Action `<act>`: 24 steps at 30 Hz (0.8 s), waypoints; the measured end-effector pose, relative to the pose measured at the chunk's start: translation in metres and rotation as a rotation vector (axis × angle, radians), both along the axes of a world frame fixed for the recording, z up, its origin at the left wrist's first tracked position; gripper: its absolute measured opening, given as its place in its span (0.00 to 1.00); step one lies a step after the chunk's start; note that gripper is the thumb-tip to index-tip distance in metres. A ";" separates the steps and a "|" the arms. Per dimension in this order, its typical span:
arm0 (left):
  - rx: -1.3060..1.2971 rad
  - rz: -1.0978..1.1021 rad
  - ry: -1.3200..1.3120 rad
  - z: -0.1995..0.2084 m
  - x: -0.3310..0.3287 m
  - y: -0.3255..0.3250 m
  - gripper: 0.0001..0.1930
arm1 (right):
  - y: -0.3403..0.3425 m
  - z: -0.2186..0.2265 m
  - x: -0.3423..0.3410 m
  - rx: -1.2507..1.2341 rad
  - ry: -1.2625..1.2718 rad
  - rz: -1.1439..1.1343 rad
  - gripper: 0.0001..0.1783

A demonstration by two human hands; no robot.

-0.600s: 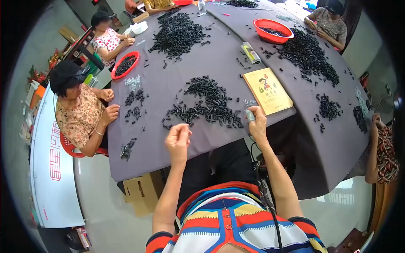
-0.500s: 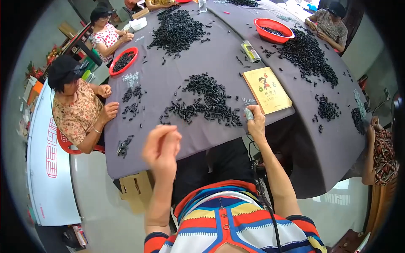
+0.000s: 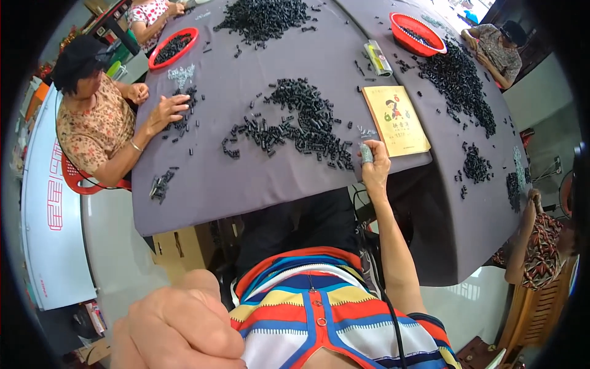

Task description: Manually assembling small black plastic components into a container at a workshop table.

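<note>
Close to the camera at the lower left, my left hand (image 3: 178, 326) is curled closed, and whatever its fingers hold is hidden. At the table's near edge my right hand (image 3: 376, 167) is pinched closed, with a grey covering (image 3: 367, 154) on one digit. I cannot make out what sits between those fingers. Just beyond my right hand lie a few small clear pieces (image 3: 367, 131). To the left of it spreads a loose pile of short black tubular parts (image 3: 301, 120). A yellow booklet (image 3: 396, 120) lies to its right.
Red baskets of black parts (image 3: 418, 34) (image 3: 174, 48) stand farther out, by larger black heaps (image 3: 261, 18) (image 3: 458, 80). A small group of black parts (image 3: 162, 184) lies at the near left. People (image 3: 101, 117) sit around the grey-covered table (image 3: 215, 184).
My left hand has come back from above the table toward the camera. My right hand stays near the table edge. The person at left has reached forward to the black parts.
</note>
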State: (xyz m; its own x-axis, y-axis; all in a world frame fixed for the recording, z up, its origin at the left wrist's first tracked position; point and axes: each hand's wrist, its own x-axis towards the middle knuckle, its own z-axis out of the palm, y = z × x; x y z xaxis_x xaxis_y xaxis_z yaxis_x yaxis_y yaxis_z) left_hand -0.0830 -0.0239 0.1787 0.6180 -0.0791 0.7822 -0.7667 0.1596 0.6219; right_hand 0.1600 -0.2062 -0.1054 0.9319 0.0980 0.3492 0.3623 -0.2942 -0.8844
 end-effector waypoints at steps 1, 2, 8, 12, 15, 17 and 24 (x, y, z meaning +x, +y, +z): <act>0.027 -0.103 0.087 0.000 0.002 0.005 0.11 | 0.000 0.003 -0.002 0.001 0.016 -0.003 0.06; 0.014 -0.099 0.102 -0.001 0.004 0.006 0.11 | 0.000 0.001 -0.001 0.004 0.024 0.003 0.05; -0.088 0.107 -0.101 -0.010 0.030 -0.001 0.05 | -0.002 0.002 0.000 -0.013 0.055 0.001 0.04; -0.171 -0.077 -0.136 -0.014 0.047 0.004 0.04 | -0.001 -0.001 0.001 0.026 0.067 0.018 0.04; -0.113 -0.091 -0.093 -0.014 0.045 0.011 0.03 | 0.000 -0.001 0.001 0.015 0.089 0.016 0.04; -0.142 -0.086 -0.073 -0.015 0.045 0.009 0.03 | -0.002 -0.002 0.001 0.002 0.096 0.017 0.04; -0.245 -0.165 -0.111 -0.017 0.053 0.007 0.02 | -0.005 -0.010 0.003 0.014 0.077 0.048 0.06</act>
